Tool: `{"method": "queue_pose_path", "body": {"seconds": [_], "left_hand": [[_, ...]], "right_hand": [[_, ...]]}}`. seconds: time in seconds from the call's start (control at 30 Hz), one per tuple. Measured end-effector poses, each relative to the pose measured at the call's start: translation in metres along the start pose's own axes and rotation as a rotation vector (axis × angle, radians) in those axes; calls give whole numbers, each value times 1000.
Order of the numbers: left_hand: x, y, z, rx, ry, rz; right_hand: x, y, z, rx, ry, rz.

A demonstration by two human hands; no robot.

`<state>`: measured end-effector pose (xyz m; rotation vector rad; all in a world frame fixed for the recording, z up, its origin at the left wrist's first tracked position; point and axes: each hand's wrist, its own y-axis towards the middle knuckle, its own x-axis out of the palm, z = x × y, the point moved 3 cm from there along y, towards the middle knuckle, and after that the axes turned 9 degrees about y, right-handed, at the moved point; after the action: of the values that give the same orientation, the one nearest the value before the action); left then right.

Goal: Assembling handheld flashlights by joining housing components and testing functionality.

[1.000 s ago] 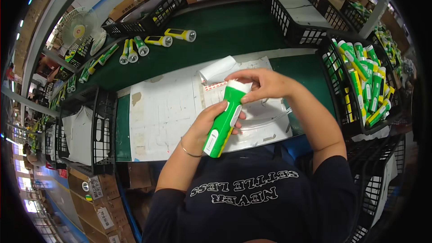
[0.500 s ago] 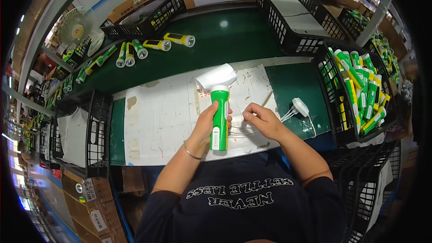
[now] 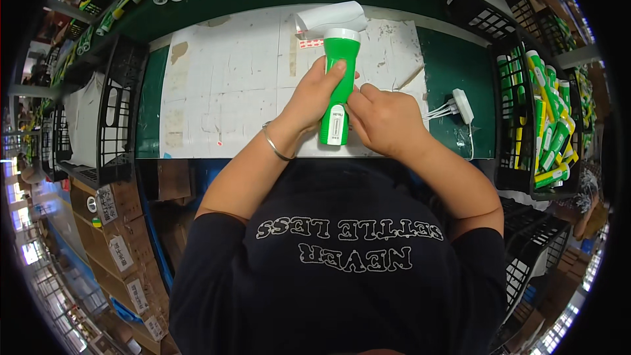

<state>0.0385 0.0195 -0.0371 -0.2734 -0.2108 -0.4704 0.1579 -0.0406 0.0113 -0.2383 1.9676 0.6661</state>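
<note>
From where I stand, the person's left hand (image 3: 312,95) has its fingers wrapped around a green plastic flashlight with a flared white head (image 3: 338,82), thumb pressed across the front of the barrel. The flashlight is held over the near edge of the dark green counter (image 3: 457,43), its head toward the far edge and its tail, bearing a white label (image 3: 336,125), toward the person. The right hand (image 3: 389,121) has its fingers curled in narrow at the barrel's right side; I cannot tell whether they grip it.

Below them a stained white sheet (image 3: 227,85) covers much of the counter. A curled roll of white paper (image 3: 332,18) lies just beyond the flashlight's head. By the counter's near right corner sits a white block with cables (image 3: 463,106). Past the right edge, a black plastic mesh basket (image 3: 511,169) is heaped with green and yellow flashlights (image 3: 557,137); at the left edge stands a black plastic crate (image 3: 117,169) with paper inside.
</note>
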Motion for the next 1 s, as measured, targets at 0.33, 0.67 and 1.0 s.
{"method": "queue_pose_path", "body": {"seconds": [0.33,0.67,1.0], "left_hand": [[-20,6,10,39,-106,19],[-15,-14,12,98,330,-38],[-30,-48,57,360,1419,-169]], "right_hand": [[2,-17,-30,-168,326,-8],[16,-4,47,492,872,197],[-30,4,58,466,1003,-238]]}}
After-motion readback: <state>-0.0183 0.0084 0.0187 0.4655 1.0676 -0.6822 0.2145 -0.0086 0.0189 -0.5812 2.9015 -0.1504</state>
